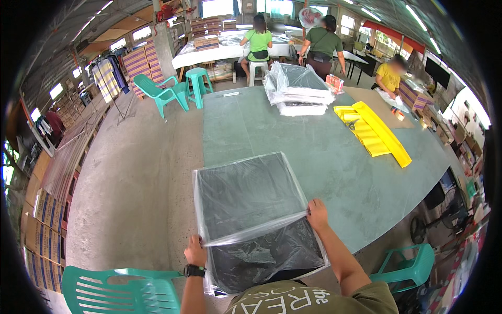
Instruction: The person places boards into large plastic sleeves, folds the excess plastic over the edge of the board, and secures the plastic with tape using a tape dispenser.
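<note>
1. A clear plastic bag with a flat dark sheet inside lies on the near edge of the green bench, right in front of the person.
2. The bag's open end is folded over like a flap, and it runs across the bag from one hand to the other.
3. The left hand pinches the left end of the flap, fingers closed on the plastic. It wears a black watch on the wrist.
4. The right hand pinches the right end of the flap, its grip closed on the plastic too.
5. Farther up the bench sits a pile of more bagged sheets.
6. To the right of the pile lie long yellow strips, with scissors on top of them.
7. A teal plastic chair stands near the person's left side, and a teal stool stands on the right.
8. Far off, other people work at a white table.
</note>
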Demonstrator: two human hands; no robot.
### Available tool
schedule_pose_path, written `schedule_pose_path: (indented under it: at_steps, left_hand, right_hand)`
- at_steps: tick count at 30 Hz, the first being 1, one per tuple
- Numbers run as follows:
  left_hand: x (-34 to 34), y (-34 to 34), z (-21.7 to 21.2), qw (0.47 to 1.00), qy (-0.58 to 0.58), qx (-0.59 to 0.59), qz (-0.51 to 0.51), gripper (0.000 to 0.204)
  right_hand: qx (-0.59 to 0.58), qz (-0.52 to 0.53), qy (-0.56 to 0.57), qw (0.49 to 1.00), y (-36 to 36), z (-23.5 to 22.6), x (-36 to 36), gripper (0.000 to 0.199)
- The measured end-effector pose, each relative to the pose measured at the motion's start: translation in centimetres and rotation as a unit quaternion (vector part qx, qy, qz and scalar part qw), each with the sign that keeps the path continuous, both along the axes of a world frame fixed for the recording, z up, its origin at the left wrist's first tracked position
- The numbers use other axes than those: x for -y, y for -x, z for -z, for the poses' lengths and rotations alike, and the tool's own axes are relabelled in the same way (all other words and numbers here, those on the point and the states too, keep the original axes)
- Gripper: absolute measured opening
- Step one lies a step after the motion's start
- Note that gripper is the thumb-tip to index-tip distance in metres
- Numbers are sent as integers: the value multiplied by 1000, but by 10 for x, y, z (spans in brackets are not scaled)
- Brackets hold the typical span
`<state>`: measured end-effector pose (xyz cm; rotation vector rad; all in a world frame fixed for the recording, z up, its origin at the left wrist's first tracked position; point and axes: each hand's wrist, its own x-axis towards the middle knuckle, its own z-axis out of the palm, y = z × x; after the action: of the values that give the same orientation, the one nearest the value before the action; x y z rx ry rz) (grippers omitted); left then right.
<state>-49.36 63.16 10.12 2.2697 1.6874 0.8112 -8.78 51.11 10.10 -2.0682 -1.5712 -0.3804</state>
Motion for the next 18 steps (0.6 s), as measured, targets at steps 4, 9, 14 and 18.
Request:
schedule_pose_path:
  at_steps: [4, 9, 14, 18]
  left_hand:
    - [38, 8, -5, 998, 2, 58, 14, 18]
    - [47, 5, 1, 974, 104, 201, -4, 18]
    - [48, 6, -10, 963, 87, 250, -44, 15]
    - [60, 2, -3, 976, 83, 187, -74, 14]
  right_hand:
    - [-96, 17, -13, 995, 23, 2, 32, 24]
    - [-261, 74, -20, 962, 28, 3, 53, 22]
    - [-315, 59, -46, 946, 35, -19, 55, 27]
    - [-161, 80, 14, 984, 28, 4, 65, 28]
